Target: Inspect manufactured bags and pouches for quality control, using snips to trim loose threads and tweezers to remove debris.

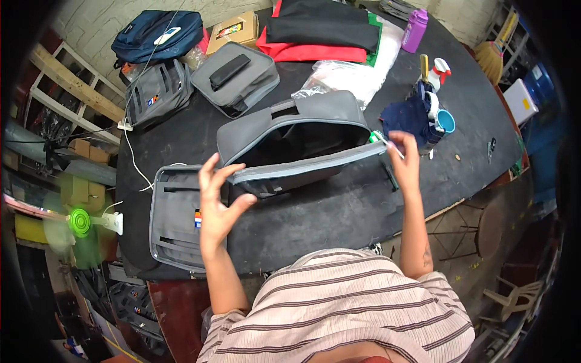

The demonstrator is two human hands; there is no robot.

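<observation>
A grey box-shaped bag (290, 136) with a carry handle stands on the black table, its zip opening gaping toward me and its dark inside showing. At the bag's left corner is my left hand (221, 199), thumb and fingers spread; the fingertips are close to the zipped rim, and I cannot tell whether they touch it. My right hand (407, 160) is at the right end of the same rim, its fingers pinched together on a thin white thing. A small green-and-white item (376, 137) shows beside those fingers, partly hidden by the bag.
A flat grey bag piece (175, 212) lies left of my left hand. Farther back are two grey bags (236, 78), a navy backpack (158, 36), a carton (233, 33) and folded fabric (321, 33). At right stand a denim holder (408, 118), a spray bottle (440, 71) and a purple bottle (414, 30).
</observation>
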